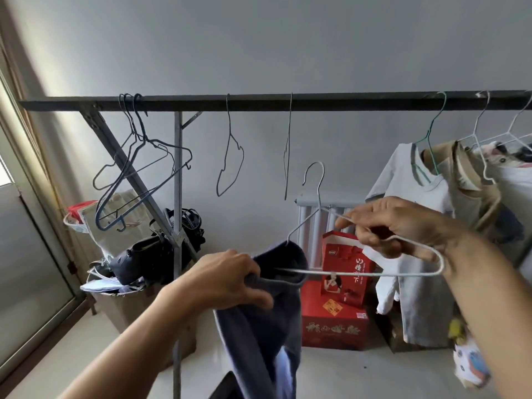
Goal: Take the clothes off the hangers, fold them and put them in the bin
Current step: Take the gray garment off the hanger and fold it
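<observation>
My left hand (230,280) grips a dark blue garment (259,326) that hangs down from it, bunched over the left end of a white wire hanger (359,273). My right hand (403,226) holds that hanger by its upper right arm, off the rail. The dark clothes rail (259,101) runs across above. On its right end hang a white t-shirt (414,226) on a green hanger, a beige shirt (472,180) and more clothes (509,159) on white hangers. No bin can be made out for certain.
Several bare wire hangers (138,168) hang on the rail's left and middle. A cardboard box with dark bags (149,254) stands by the rack's leg. Red boxes (336,312) and a radiator (308,223) sit against the wall. A window is at far left.
</observation>
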A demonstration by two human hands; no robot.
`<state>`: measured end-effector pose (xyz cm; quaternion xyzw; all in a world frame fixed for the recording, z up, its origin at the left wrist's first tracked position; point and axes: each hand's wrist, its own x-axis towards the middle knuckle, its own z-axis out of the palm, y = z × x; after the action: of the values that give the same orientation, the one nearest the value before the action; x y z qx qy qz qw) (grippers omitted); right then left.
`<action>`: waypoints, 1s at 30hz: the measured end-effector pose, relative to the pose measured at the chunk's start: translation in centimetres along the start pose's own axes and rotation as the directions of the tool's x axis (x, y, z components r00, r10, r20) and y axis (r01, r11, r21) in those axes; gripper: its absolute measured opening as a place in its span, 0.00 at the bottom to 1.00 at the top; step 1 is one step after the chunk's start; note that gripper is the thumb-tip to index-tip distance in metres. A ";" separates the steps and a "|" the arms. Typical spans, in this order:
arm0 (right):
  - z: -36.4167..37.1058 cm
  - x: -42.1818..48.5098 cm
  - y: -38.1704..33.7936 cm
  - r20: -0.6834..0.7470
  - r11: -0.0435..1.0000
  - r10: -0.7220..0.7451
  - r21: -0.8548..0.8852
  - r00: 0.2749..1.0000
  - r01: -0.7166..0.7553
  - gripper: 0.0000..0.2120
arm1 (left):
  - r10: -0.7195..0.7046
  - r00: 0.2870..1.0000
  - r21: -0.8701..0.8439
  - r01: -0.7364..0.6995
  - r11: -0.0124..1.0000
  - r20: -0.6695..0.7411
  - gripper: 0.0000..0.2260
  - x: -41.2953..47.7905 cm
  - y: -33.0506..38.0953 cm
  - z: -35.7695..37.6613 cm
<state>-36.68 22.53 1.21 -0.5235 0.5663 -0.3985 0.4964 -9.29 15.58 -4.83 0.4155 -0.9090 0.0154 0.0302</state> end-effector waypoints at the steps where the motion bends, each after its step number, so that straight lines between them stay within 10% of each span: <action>1: 0.0 -0.3 -0.3 0.011 0.992 0.001 -0.130 1.000 0.001 0.12 | 0.007 0.997 -0.013 -0.005 1.000 0.081 0.22 0.3 -0.6 0.2; 7: -1.1 -1.6 -1.8 0.100 0.958 0.080 -0.283 0.992 -0.049 0.12 | -0.176 0.981 -0.233 0.153 0.960 -0.082 0.22 2.3 -4.4 1.1; 12: -2.9 -1.6 -3.3 -0.131 0.987 -0.008 -0.160 0.991 -0.014 0.12 | -0.404 0.915 -0.526 0.337 0.781 -0.013 0.23 2.2 -6.8 2.6; 15: -2.3 0.2 -3.9 -0.345 0.955 -0.151 -0.292 0.926 0.047 0.11 | -0.353 0.928 -0.802 0.300 0.517 0.119 0.25 1.7 -6.3 2.8; 22: -1.1 9.5 -5.8 -0.597 0.795 -0.518 -0.600 0.612 0.089 0.14 | -0.369 0.930 -0.964 0.099 0.246 0.001 0.14 0.7 -5.6 2.0; 30: 1.5 15.4 -7.0 -0.598 0.770 -0.475 -0.638 0.646 -0.024 0.12 | -0.341 0.939 -0.998 -0.023 0.052 -0.040 0.10 -1.2 -6.9 0.8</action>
<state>-33.18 6.43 5.53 -0.5166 0.7358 -0.4374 -0.0195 -3.31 11.91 -5.72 0.3749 -0.6079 -0.5544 0.4274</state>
